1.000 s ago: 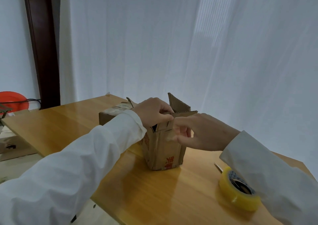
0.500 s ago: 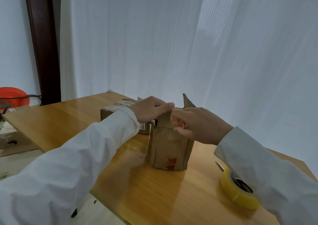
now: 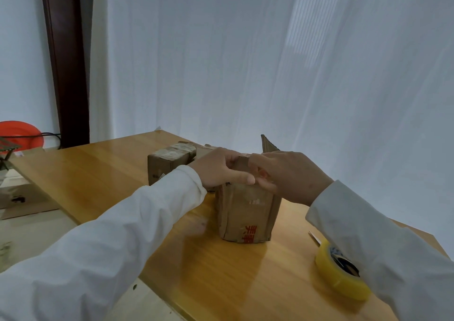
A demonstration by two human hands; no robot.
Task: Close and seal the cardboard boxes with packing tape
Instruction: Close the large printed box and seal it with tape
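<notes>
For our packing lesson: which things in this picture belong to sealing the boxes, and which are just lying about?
Belong to the job:
- upright cardboard box, top flaps gripped by left hand and right hand
- second box behind it
- yellow tape roll on the table

Lying about:
- orange round object, far left
- flat cardboard beside the table

Wood surface (image 3: 103,173), glossy. On it: upright cardboard box (image 3: 248,215) w/ red print near centre; 2nd taped box (image 3: 169,161) just behind it to the left; yellow tape roll (image 3: 341,275) lay flat at right, well apart from both boxes.
</notes>
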